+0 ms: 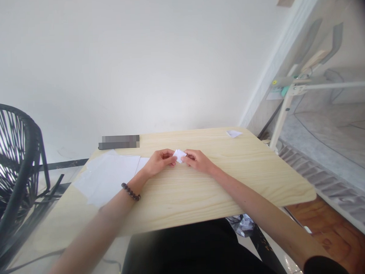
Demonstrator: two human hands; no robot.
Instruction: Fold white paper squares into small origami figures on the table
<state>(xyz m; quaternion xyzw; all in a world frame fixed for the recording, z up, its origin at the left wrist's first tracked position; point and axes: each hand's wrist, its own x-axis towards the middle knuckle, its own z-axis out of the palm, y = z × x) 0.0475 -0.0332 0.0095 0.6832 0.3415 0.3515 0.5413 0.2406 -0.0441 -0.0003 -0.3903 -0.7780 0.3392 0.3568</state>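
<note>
A small folded piece of white paper [179, 155] is held just above the light wooden table [220, 183], near its middle. My left hand [159, 161] pinches the paper's left side with curled fingers. My right hand [195, 159] pinches its right side the same way. A dark bead bracelet [131, 192] circles my left wrist. Both forearms reach in from the near edge.
Several white paper sheets [107, 176] lie on the table's left part. A small folded paper piece [233, 133] rests at the far right corner. A dark flat object [119, 142] lies at the far edge. A black wire chair [12, 167] stands left; a white frame [285, 109] stands right.
</note>
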